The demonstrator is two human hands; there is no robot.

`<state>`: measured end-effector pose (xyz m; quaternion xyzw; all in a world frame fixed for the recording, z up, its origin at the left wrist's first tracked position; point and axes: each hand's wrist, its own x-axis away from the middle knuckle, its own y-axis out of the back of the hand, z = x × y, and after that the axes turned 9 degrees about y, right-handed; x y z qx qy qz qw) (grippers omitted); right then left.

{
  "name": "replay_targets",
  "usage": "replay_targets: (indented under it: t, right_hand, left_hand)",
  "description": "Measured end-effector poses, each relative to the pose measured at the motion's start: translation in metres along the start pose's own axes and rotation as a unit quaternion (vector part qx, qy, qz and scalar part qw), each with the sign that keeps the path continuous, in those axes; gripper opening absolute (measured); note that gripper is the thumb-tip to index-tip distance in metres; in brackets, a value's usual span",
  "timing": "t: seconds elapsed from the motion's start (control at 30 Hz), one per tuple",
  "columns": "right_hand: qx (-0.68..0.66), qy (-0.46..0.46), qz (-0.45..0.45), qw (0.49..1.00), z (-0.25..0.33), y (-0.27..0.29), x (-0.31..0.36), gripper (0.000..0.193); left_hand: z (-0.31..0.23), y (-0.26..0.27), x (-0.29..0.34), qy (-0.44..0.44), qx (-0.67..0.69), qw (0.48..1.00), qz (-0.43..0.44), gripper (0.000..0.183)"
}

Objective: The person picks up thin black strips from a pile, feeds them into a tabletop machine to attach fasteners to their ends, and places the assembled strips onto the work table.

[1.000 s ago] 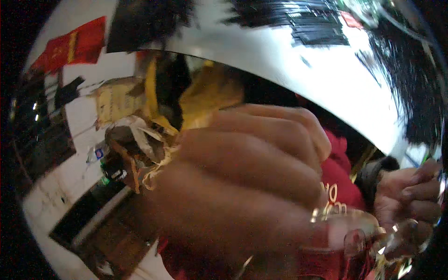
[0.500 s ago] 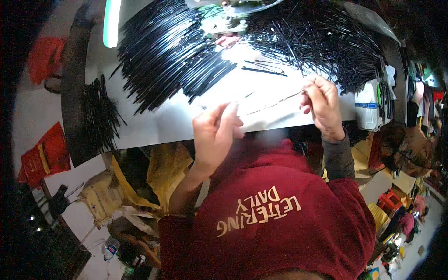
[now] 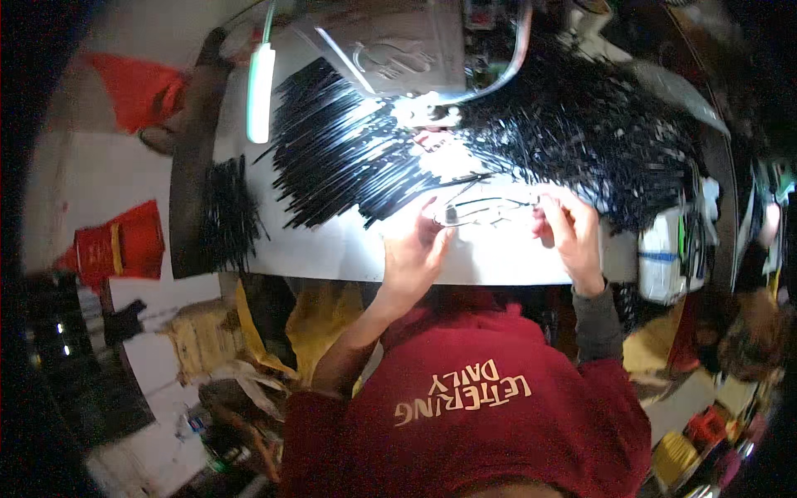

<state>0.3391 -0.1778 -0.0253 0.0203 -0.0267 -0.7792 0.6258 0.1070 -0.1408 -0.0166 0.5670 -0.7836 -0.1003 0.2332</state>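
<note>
On the white tabletop (image 3: 332, 256), my left hand (image 3: 413, 259) has its thumb and fingers apart at the tips, in strong glare. My right hand (image 3: 571, 234) pinches one end of a thin dark strand (image 3: 498, 221). The strand runs leftward toward my left fingertips; whether it touches them is lost in the brightness. Loose black sticks (image 3: 473, 202) lie just beyond, between my hands. Behind my left hand is a layer of long, glossy black sticks (image 3: 324, 158), roughly parallel. A tangled heap of similar black pieces (image 3: 598, 133) lies beyond my right hand.
A lit machine head (image 3: 427, 112) with a clear shield (image 3: 390, 58) stands at the far middle. A smaller black bundle (image 3: 232, 212) lies at the left edge. At the right edge sits a white package (image 3: 662, 256). A light tube (image 3: 261, 95) hangs at upper left.
The view has shifted, so the table sits lower and more of the machine shows. My hands are slightly closer together. The strand, fairly straight before, now bends between them.
</note>
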Motion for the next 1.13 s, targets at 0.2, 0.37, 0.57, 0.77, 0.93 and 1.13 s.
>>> replay_targets:
  t: [0.2, 0.37, 0.57, 0.77, 0.93, 1.13]
  right_hand:
    - [0.047, -0.004, 0.044, 0.998, 0.0, -0.012, 0.012, 0.017]
    - [0.097, 0.105, -0.003, 0.99, -0.016, -0.018, 0.025, 0.027]
    - [0.077, 0.246, 0.019, 0.966, -0.021, -0.037, 0.019, 0.03]
    - [0.1, 0.417, 0.1, 0.898, -0.017, -0.061, 0.019, 0.027]
    - [0.067, 0.322, 0.188, 0.925, -0.005, -0.106, 0.023, 0.036]
    - [0.06, 0.368, 0.343, 0.862, -0.008, -0.15, 0.025, 0.053]
  left_hand:
    - [0.019, -0.008, -0.002, -0.154, -0.009, 0.972, -0.175, 0.043]
    - [0.011, -0.008, 0.011, -0.01, -0.025, 0.967, -0.254, 0.041]
    - [0.029, -0.011, 0.055, 0.106, 0.115, 0.927, -0.34, 0.024]
    - [0.064, -0.017, 0.071, 0.092, 0.192, 0.885, -0.415, 0.015]
    - [0.07, -0.003, 0.076, 0.088, 0.294, 0.877, -0.371, 0.016]
    - [0.101, 0.022, 0.089, 0.029, 0.383, 0.889, -0.249, 0.021]
